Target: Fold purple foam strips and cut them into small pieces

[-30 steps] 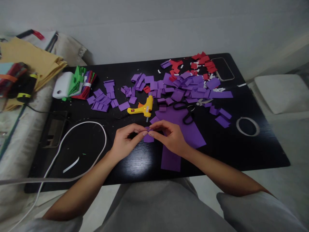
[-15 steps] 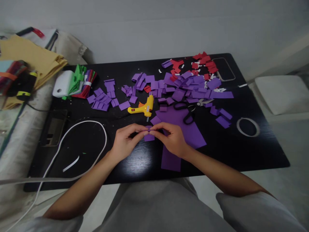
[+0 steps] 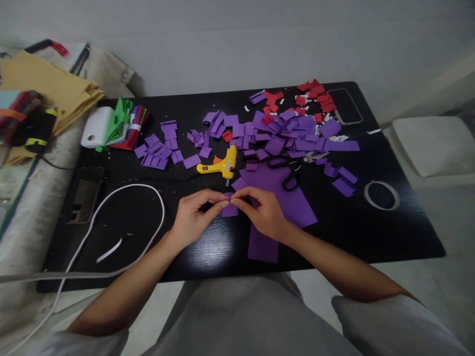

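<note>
A small purple piece (image 3: 230, 211) is pinched between my two hands, fingertip to fingertip, near the table's middle. My left hand (image 3: 195, 215) closes thumb and forefinger on its left side, and my right hand (image 3: 261, 212) does the same on its right. Just beyond them lies a yellow glue gun (image 3: 221, 165), its nozzle pointing away. Larger purple sheets (image 3: 295, 198) lie beside and partly beneath my right hand. Black-handled scissors (image 3: 290, 174) rest on top of them. Many folded purple pieces (image 3: 293, 131) are heaped behind, with another group (image 3: 155, 153) to the left.
Red scraps (image 3: 319, 96) lie at the back of the black table (image 3: 341, 222). A roll of tape (image 3: 381, 195) is at the right. On the left are a looping white cable (image 3: 162, 205), a clear case (image 3: 84, 195), and bundled coloured material (image 3: 122, 123).
</note>
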The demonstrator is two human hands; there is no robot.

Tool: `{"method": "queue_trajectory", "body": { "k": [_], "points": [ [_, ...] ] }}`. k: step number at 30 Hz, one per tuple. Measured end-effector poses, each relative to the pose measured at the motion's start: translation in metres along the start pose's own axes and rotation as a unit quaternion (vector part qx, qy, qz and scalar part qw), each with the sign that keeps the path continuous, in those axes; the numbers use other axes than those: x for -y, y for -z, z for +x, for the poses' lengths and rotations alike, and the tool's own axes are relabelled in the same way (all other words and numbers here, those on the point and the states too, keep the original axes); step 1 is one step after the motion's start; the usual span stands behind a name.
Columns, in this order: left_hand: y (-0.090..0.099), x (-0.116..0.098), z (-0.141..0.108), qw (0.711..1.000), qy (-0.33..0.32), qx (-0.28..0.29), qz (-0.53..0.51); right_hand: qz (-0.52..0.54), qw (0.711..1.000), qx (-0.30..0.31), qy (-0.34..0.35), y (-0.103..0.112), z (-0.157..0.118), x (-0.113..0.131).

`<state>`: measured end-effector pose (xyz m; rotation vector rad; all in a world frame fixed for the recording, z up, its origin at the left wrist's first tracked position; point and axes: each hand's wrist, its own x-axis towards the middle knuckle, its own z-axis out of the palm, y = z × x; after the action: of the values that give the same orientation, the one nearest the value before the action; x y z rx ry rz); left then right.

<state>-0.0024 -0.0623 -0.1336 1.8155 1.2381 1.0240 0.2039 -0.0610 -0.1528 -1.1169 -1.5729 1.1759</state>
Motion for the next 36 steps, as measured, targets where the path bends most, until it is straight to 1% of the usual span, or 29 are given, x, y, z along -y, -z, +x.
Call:
{"method": "queue_trajectory", "body": {
  "k": [6, 9, 12, 15, 18, 21, 24, 29, 33, 36],
  "points": [
    [-0.0022, 0.001, -0.0007, 0.997, 0.044, 0.003, -0.062, -0.022, 0.999, -0.017, 0.044, -0.0026, -0.0017, 0.0011],
    [-0.0014, 0.0016, -0.0002, 0.997, 0.039, 0.0, -0.062, -0.013, 0.999, -0.02, 0.041, -0.0034, -0.0018, 0.0001],
    [-0.0007, 0.0023, 0.0003, 0.999, 0.022, -0.004, -0.041, 0.005, 1.0, -0.011, 0.02, -0.0026, -0.0009, -0.0007],
    [-0.0013, 0.0025, 0.0006, 0.999, 0.022, -0.004, -0.027, 0.001, 1.0, -0.006, 0.013, -0.0011, 0.0003, 0.0],
    [-0.0021, 0.0024, 0.0006, 0.999, 0.022, 0.003, -0.025, -0.014, 0.999, -0.009, 0.034, -0.0006, 0.0006, 0.0012],
    [-0.002, 0.0026, 0.0003, 1.0, 0.009, 0.01, -0.016, -0.024, 0.998, -0.015, 0.062, -0.0016, 0.0001, 0.0014],
    [-0.0018, 0.0029, -0.0003, 1.0, 0.005, 0.008, -0.016, -0.028, 0.997, -0.018, 0.067, -0.0028, -0.0006, 0.0008],
    [-0.003, 0.0022, 0.0001, 0.999, 0.016, 0.005, -0.042, -0.029, 0.997, -0.024, 0.066, -0.0036, -0.0009, 0.0002],
    [-0.0028, 0.0013, 0.002, 0.997, 0.04, 0.005, -0.07, -0.021, 0.997, -0.034, 0.068, -0.0039, -0.0008, -0.0003],
    [-0.0012, 0.0022, 0.0028, 0.995, 0.054, 0.013, -0.08, -0.017, 0.998, -0.039, 0.054, -0.0042, -0.0012, 0.0]
  ]
}}
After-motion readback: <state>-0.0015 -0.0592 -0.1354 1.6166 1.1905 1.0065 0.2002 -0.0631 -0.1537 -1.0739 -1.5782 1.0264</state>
